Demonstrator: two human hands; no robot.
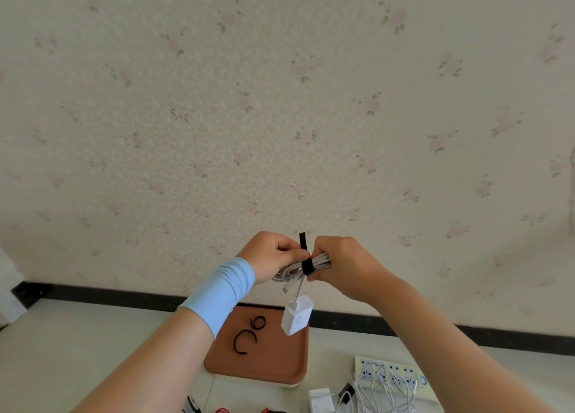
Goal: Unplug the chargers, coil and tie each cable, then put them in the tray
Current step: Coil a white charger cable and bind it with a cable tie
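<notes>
Both hands are raised in front of the wall, holding a coiled white cable (pixel 320 261). A black strap (pixel 306 268) is wrapped round the coil, and its free end sticks up between the hands. My left hand (pixel 270 257) grips the coil's left side and my right hand (pixel 342 265) grips its right side, fingers pinching at the strap. The white charger block (pixel 297 316) dangles from the coil above the brown tray (pixel 280 366). Two curled black straps (pixel 249 335) lie in the tray.
A white power strip (pixel 392 375) lies on the floor at the lower right with loose white cables (pixel 382 394) piled on it. Another white charger (pixel 320 400) and a black plug (pixel 347 392) sit beside it. Red cables (pixel 222 410) show at the bottom edge.
</notes>
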